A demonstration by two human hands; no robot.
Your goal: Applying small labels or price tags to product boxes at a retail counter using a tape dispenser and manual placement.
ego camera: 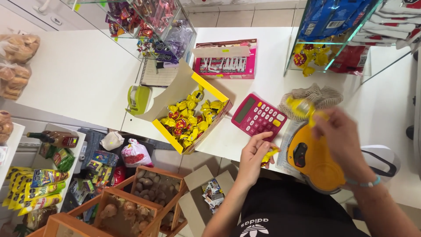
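My right hand (344,140) grips a yellow price-label gun (313,163) over the white counter (79,74); the gun's top end near my fingers is blurred. My left hand (254,157) pinches a small candy in a yellow wrapper (268,156) at the counter's near edge, just left of the gun. A pink calculator (258,116) lies right above my left hand. An open yellow cardboard box (193,116), with yellow and red wrapped candies in it, stands to the left of the calculator.
A beige knitted cloth (318,97) lies behind the gun. At the back stand a pink display box (226,61), a spiral notebook (158,74) and glass shelves with sweets (149,22). A green tape dispenser (138,98) sits left. Wooden crates (144,197) stand below.
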